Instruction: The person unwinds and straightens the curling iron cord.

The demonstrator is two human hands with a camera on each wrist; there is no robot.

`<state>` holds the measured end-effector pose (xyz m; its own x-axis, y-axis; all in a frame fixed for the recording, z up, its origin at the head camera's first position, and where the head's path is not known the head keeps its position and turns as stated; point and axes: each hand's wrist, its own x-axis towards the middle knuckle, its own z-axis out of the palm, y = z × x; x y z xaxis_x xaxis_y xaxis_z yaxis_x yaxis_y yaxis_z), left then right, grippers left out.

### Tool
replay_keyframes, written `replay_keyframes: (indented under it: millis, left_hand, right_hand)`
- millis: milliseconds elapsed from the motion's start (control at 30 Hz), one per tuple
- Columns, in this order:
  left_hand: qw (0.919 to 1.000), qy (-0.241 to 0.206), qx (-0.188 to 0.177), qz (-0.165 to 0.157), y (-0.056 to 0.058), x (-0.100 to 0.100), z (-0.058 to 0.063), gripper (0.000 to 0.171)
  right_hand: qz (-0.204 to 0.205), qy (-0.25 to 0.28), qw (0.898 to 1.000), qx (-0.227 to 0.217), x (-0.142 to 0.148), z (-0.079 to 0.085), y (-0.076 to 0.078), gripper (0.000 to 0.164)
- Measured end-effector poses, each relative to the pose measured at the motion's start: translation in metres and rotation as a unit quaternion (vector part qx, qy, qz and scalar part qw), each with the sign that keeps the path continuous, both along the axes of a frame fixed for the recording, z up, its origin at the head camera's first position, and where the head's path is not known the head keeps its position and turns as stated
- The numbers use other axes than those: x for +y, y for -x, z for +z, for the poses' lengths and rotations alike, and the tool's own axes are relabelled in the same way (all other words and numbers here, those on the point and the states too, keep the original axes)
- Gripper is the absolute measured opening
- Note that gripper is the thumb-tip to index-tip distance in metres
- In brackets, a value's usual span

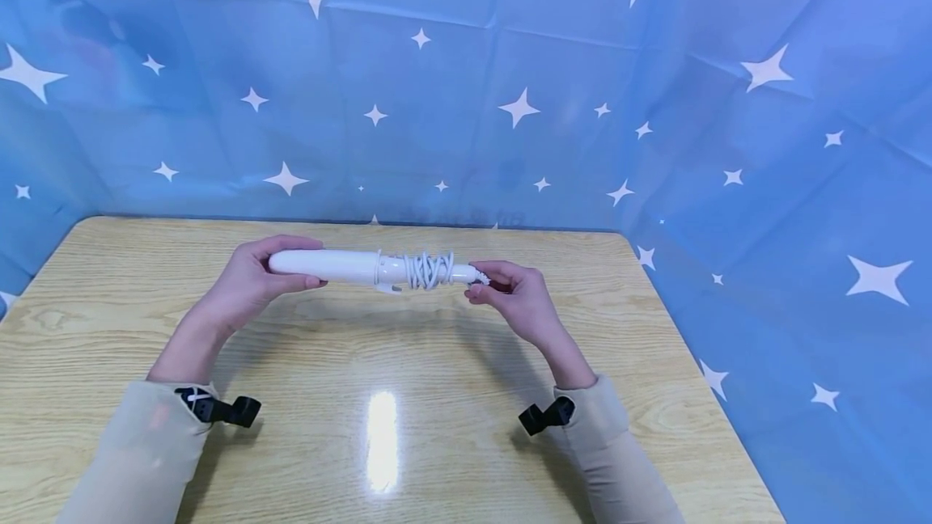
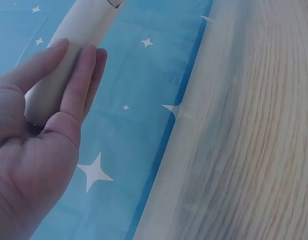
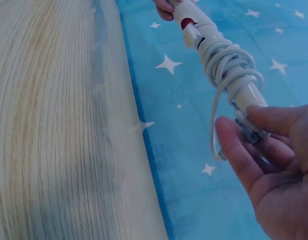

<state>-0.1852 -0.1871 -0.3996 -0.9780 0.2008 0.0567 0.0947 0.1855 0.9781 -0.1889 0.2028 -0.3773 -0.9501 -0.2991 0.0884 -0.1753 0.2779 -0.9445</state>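
Observation:
A white curling iron is held level above the table, lying crosswise between both hands. Its smooth thick barrel points left, and a small lever sticks out near the middle. A white cord is wound in several loops around the handle. My left hand grips the barrel's end, with thumb and fingers on opposite sides, as the left wrist view also shows on the barrel. At the other end, my right hand pinches the handle's tip where the cord comes out. One loop of cord hangs beside the right fingers.
Below the hands is a light wood-grain table with a bright light reflection. A blue curtain with white stars stands along its back and right edges. A small black camera is strapped on each sleeve.

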Motion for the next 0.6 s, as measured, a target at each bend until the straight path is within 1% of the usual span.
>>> replay_keyframes:
  millis: [200, 467, 600]
  left_hand:
    - [0.9999, -0.014, -0.004, 0.008, -0.0012, 0.0012, 0.0011, 0.052]
    - [0.9977, -0.067, -0.013, 0.004, -0.0009, 0.0016, -0.0013, 0.050]
    - [0.9912, -0.129, -0.028, -0.007, -0.0010, 0.0029, -0.0032, 0.046]
  right_hand:
    - [-0.014, -0.016, 1.000, 0.005, -0.0005, 0.0018, -0.0004, 0.031]
    - [-0.040, -0.035, 0.998, 0.029, -0.0035, 0.0050, -0.0027, 0.028]
    - [-0.052, -0.036, 0.997, 0.043, -0.0065, 0.0051, -0.0037, 0.024]
